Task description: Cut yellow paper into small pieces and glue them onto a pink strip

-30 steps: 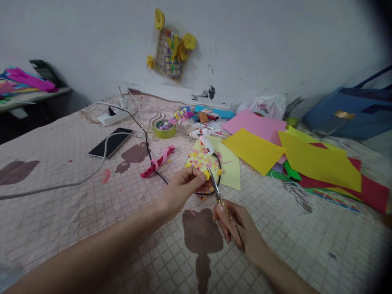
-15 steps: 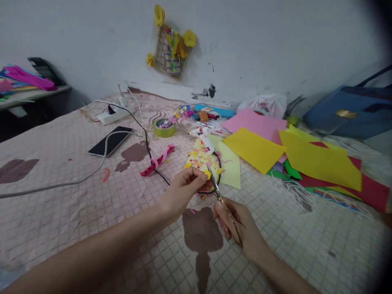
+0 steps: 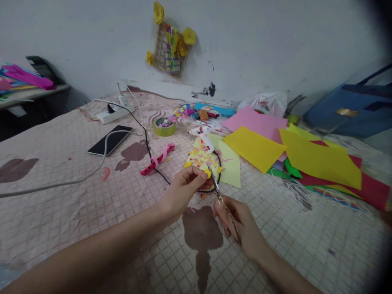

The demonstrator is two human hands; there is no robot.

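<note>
Between thumb and fingers, my left hand pinches a small yellow paper piece. My right hand grips a pair of scissors, whose blades point away from me and lie beside the yellow piece. Whether the blades touch it I cannot tell. Just beyond both hands, pink and yellow paper scraps are scattered over a pale yellow sheet. A white glue gun lies on that sheet, its black cord looping close to the scissors.
Left of my hands lie a pink dotted strip, a phone and a power strip. Green tape sits farther back. Yellow sheets, pink paper and white string spread to the right, near a blue bag.
Hardly anything differs. My right hand and the scissors have shifted very slightly, while the left hand keeps its pinch on the yellow paper piece.
</note>
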